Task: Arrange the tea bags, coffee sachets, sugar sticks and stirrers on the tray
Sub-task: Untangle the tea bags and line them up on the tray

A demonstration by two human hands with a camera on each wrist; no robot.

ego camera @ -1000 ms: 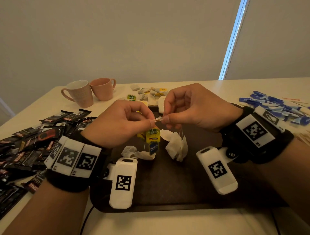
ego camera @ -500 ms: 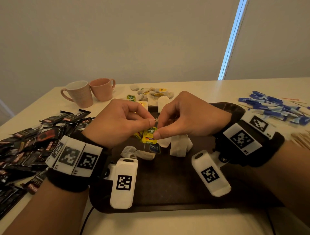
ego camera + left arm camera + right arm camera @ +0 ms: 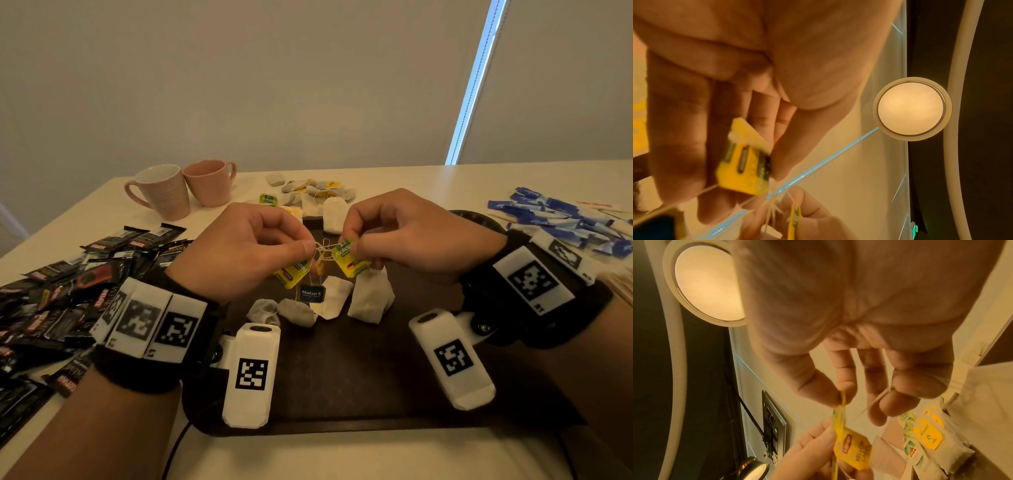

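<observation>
A: Two hands up over the dark tray (image 3: 342, 377), working a knot of tea-bag strings (image 3: 323, 247) between them.

B: The left hand (image 3: 239, 250) has thumb and forefinger pinched tight on those strings, a yellow tag (image 3: 294, 274) hanging just under its fingertips. The other fingers are curled in.

A: And the right hand (image 3: 411, 236) pinches a yellow-green tag (image 3: 349, 258) between thumb and forefinger; its wrist view shows the tag edge-on in that grip, the remaining fingers loosely bent.

B: Below the knot, a dark blue tag (image 3: 312, 293) dangles, and four white tea bags (image 3: 368, 298) sit on the tray beneath the hands, some slumped, one standing tall on the right.

A: More tea bags (image 3: 315, 192) are heaped on the bench (image 3: 411, 178) beyond the tray's far edge, one white one (image 3: 334, 215) right at the rim.

B: Black coffee sachets (image 3: 68, 291) sprawl across the bench on the left, blue sugar sticks (image 3: 565, 219) are piled on the right, wooden stirrers (image 3: 620, 284) are just visible beside the right wrist.

A: Two pink mugs (image 3: 185, 188) stand touching at the back left.
</observation>
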